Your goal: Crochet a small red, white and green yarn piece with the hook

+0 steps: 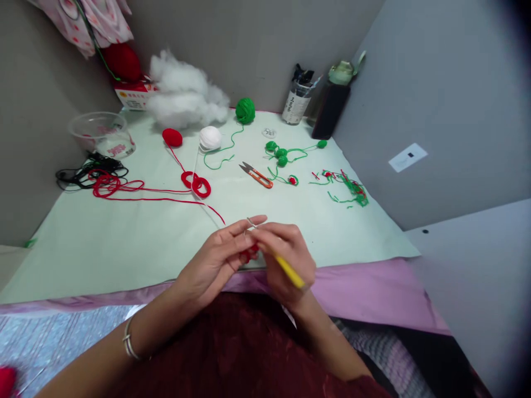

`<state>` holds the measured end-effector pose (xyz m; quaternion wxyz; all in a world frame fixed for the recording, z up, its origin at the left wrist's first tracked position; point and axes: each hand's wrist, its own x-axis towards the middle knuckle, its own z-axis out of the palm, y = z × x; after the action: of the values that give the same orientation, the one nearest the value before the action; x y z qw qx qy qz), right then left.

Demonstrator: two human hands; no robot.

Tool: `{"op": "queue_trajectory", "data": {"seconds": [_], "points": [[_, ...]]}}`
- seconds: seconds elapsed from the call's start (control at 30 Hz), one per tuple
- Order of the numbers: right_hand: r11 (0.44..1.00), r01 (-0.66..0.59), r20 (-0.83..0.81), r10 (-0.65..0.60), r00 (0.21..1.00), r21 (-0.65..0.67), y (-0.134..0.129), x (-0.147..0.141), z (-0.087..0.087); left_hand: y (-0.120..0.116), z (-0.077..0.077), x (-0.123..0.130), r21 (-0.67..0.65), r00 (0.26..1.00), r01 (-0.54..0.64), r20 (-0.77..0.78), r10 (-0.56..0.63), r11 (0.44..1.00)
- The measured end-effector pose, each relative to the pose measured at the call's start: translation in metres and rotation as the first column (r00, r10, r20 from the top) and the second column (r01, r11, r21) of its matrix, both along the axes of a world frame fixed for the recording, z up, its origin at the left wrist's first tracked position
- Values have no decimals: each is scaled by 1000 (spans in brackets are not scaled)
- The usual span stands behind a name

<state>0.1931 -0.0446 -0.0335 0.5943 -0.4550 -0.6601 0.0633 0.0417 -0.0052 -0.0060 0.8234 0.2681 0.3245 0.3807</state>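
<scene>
Near the table's front edge my two hands meet. My right hand (288, 254) is closed around a crochet hook (289, 271) with a yellow handle. Its tip lies by the fingertips of my left hand (215, 251). Pinched in the left fingers is a small piece of red crochet work (248, 254), mostly hidden by both hands. White yarn passes over the left index finger, and a strand runs back toward the white yarn ball (210, 138). Red yarn (166, 200) trails over the table, ending just beyond my left hand. Two red crocheted rings (201, 187) lie farther back.
Orange thread snips (257, 176) lie mid-table. Behind are a red yarn ball (172, 137), a green yarn ball (245, 110), white stuffing (186, 94), a plastic tub (102, 135), a pen cup (296, 104) and a dark bottle (331, 108). Green crocheted pieces (281, 153) and yarn scraps (357, 190) lie right.
</scene>
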Motion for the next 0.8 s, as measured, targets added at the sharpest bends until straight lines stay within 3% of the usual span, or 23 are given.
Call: {"op": "queue_trajectory", "data": {"seconds": [0.07, 0.17, 0.33, 0.5, 0.6, 0.8], "points": [[997, -37, -235, 18, 972, -74, 3, 2, 4, 3, 3, -2, -32, 1000, 16, 10, -16, 999], [969, -209, -516, 112, 849, -134, 7, 1, 10, 5, 5, -4, 30, 999, -13, -35, 14, 999], [944, -284, -512, 161, 844, -170, 9, -1, 8, 1, 6, -4, 215, 989, -4, -141, 35, 977], [892, -416, -675, 198, 710, -176, 10, 4, 5, 1, 8, -7, 252, 984, 14, -178, 32, 968], [877, -454, -707, 223, 671, -154, 12, 6, 7, 1, 10, -10, 248, 982, 12, -186, 35, 969], [897, -405, -597, 230, 769, -177, 6, 9, 10, 1, 10, -11, 291, 974, 28, -224, 39, 956]]}}
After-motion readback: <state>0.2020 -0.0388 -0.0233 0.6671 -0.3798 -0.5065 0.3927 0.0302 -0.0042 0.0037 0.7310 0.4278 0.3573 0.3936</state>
